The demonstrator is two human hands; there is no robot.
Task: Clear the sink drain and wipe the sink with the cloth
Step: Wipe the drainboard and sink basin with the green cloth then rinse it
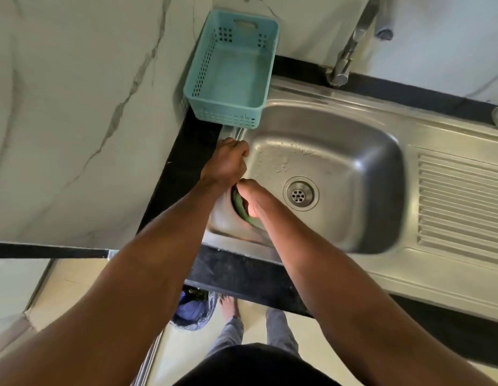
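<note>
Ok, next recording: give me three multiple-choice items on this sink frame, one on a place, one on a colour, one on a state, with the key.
1. Where does the teal basket stand?
A. inside the basin
B. at the sink's far left corner, by the wall
C. on the ribbed drainboard

2. What colour is the cloth?
A. green
B. white
C. red

3. How is the drain?
A. covered by the cloth
B. plugged with a stopper
C. uncovered, its holes showing

Key: 1 B, it stands on the rim of the sink, outside the basin. 2 A, green shows beside the right hand, pressed to the basin's left wall. 3 C, the holes are plainly visible, and the left hand grips the rim.
</note>
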